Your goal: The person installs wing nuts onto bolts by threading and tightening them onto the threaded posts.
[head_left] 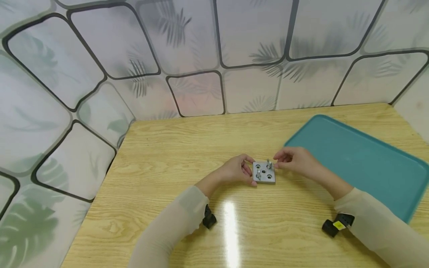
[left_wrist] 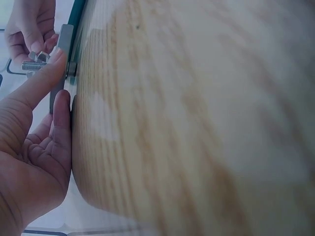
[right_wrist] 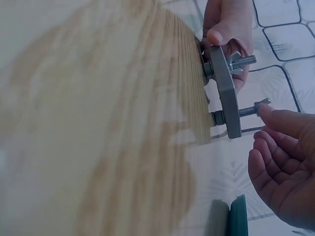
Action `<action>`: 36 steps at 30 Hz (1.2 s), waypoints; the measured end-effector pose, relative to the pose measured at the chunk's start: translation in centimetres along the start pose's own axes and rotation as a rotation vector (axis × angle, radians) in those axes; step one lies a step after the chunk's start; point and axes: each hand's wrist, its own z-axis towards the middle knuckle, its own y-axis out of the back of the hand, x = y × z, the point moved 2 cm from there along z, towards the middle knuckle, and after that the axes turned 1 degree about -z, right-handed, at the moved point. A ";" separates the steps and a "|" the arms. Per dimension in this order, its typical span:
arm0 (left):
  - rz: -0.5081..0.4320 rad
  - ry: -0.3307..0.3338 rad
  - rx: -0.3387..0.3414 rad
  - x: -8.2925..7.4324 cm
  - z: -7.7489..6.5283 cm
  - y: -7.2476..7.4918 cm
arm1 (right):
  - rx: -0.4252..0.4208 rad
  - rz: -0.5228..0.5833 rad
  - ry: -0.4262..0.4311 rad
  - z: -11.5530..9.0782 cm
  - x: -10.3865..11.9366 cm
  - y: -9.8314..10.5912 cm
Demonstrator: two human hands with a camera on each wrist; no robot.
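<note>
A square grey metal plate with several holes is held just above the table, with two bolts standing through it. My left hand grips its left edge between thumb and fingers. One wing nut sits low on the nearer bolt, close against the plate. At the far right corner, my right hand pinches a second wing nut at the tip of the other bolt. Bolt heads stick out beneath the plate. The right index fingertip is partly hidden behind the thumb in the right wrist view.
A teal tray lies on the wooden table, right of the plate and partly under the right forearm. A leaf-patterned wall covering rises behind the table and along its left side.
</note>
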 end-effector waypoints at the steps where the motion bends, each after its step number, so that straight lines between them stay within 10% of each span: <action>1: -0.001 -0.002 0.002 0.0 0.0 0.0 | 0.004 -0.002 0.006 0.1 0.1 0.0; 25: -0.008 -0.020 0.010 0.1 0.1 0.1 | 0.007 0.065 0.104 -0.7 0.3 -0.4; 36: -0.012 -0.010 0.007 0.1 -0.1 0.1 | 0.028 -0.012 -0.001 -0.2 0.3 -0.1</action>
